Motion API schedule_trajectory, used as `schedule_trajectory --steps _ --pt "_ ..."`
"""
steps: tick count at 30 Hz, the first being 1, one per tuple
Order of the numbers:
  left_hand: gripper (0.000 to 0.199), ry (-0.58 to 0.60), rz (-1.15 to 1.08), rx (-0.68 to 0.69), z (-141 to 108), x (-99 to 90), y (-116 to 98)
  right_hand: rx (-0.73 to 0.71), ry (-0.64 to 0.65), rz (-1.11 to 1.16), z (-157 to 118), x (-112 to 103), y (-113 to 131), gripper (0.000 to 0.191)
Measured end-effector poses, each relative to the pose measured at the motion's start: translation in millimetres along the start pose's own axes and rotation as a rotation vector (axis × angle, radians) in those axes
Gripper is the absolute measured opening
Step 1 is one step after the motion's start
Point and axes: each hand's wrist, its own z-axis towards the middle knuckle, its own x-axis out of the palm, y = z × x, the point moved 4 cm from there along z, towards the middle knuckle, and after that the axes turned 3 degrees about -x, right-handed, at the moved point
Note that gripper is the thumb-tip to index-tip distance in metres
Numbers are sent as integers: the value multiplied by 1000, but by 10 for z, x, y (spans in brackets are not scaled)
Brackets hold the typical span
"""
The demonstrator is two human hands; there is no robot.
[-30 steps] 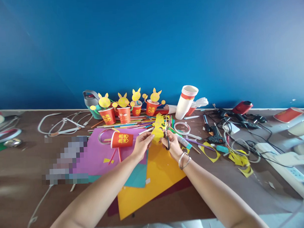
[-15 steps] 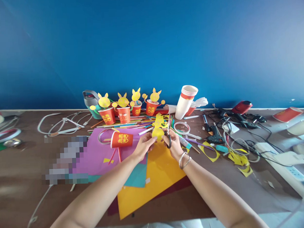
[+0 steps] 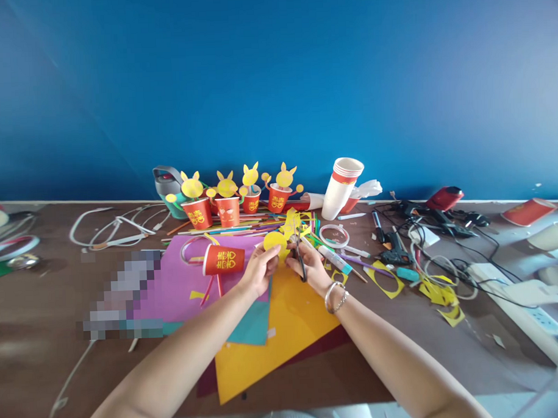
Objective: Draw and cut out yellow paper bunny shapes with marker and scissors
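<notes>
Between the thumb and fingers of my left hand (image 3: 258,269) is a rounded piece of yellow paper (image 3: 273,240). My right hand (image 3: 314,270) is closed on a pair of scissors (image 3: 302,266) with dark handles, its blades pointing away from me beside the paper. Whether the blades touch the paper, I cannot tell. Below both hands lies an orange paper sheet (image 3: 261,356). A red paper cup (image 3: 232,259) with gold characters rests on its side on a purple sheet (image 3: 171,280), left of my left hand.
Several red cups with yellow paper animal heads (image 3: 197,215) stand along the blue wall. Behind my hands are coloured sticks (image 3: 247,225) and a tall stack of paper cups (image 3: 340,188). To the right lie yellow scraps (image 3: 386,279), a glue gun (image 3: 394,249), cables and a power strip (image 3: 501,280).
The yellow paper has moved left with my left hand, away from the scissors. My right hand has turned, so the scissors are angled differently and show more of their handles.
</notes>
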Motion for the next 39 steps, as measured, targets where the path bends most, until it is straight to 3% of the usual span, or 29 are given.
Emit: schedule_trajectory --steps 13,39 --pt "33 16 29 16 -4 19 4 78 97 23 -32 65 11 29" --pt "27 39 3 17 -11 18 5 78 99 -10 -17 51 -20 26"
